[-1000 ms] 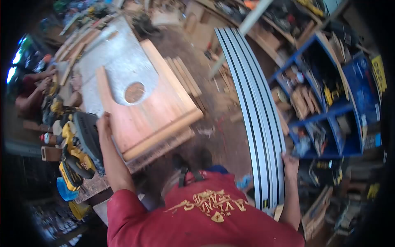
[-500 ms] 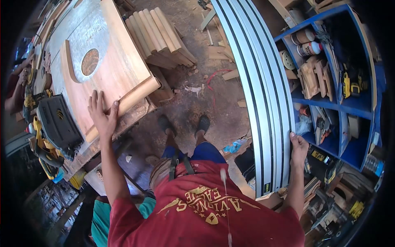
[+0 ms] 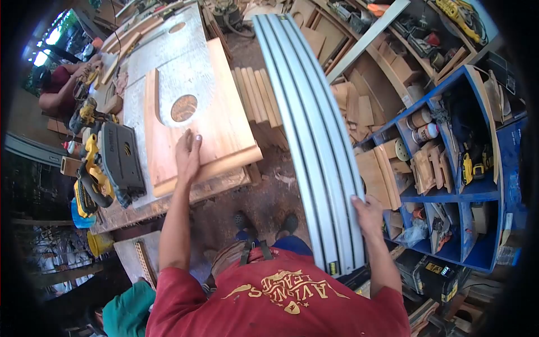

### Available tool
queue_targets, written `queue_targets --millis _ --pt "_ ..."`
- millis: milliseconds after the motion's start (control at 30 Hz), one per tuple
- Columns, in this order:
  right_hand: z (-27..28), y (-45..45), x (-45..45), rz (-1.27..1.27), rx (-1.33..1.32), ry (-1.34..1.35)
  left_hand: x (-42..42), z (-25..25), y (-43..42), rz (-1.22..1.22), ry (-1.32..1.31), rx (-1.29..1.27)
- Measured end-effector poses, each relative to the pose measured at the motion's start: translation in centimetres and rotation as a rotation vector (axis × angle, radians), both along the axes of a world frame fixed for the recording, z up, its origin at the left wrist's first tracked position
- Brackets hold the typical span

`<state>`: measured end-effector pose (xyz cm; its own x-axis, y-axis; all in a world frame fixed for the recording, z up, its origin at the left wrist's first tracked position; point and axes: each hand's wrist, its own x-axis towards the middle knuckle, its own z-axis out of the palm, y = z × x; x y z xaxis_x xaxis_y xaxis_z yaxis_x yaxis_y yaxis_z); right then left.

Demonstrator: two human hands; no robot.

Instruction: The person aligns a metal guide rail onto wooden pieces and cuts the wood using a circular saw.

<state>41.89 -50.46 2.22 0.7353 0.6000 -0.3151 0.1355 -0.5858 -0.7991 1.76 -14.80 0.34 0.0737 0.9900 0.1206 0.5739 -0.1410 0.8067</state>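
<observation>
My left hand (image 3: 188,154) lies on a pale wooden panel (image 3: 224,126) on the workbench, just below its curved cutout. Its fingers are stretched forward and close together, and nothing shows in its grasp. The panel has a rounded front edge. On my right, a long silver guide rail (image 3: 306,121) with dark lengthwise stripes slants away from my body, its near end low beside my waist. My right hand (image 3: 369,216) holds the rail's right edge near that end, thumb on top and the other fingers partly hidden.
A black-and-yellow power tool (image 3: 120,160) and a drill (image 3: 87,118) sit at the bench's left side. Several wooden pieces (image 3: 255,95) are stacked beyond the bench. Blue shelving (image 3: 438,196) with tools stands right. Another person (image 3: 59,90) works at far left.
The view has tilted up, bringing the rail's far end into sight. My left hand's fingers have drawn closer together on the panel. My right hand keeps hold of the rail.
</observation>
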Motion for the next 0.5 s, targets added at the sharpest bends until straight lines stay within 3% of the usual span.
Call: queue_targets --millis 67,167,267,333,500 --pt "0.9 4.6 -3.7 0.084 0.033 -0.003 1.6 0.9 2.0 -0.021 -0.206 -0.05" --pt "1.6 10.6 -9.9 0.101 0.095 -0.041 3.5 2.3 5.8 -0.099 -0.161 -0.041" --pt "1.6 14.8 -14.5 0.099 0.11 0.019 4.3 0.3 11.3 -0.142 -0.141 -0.006" --pt "0.6 16.3 -16.9 0.108 0.124 0.041 4.6 1.5 12.4 -0.183 -0.081 -0.037" --pt "-0.3 17.6 -20.3 0.152 0.088 -0.015 1.9 -1.8 15.7 -0.166 -0.168 -0.161"
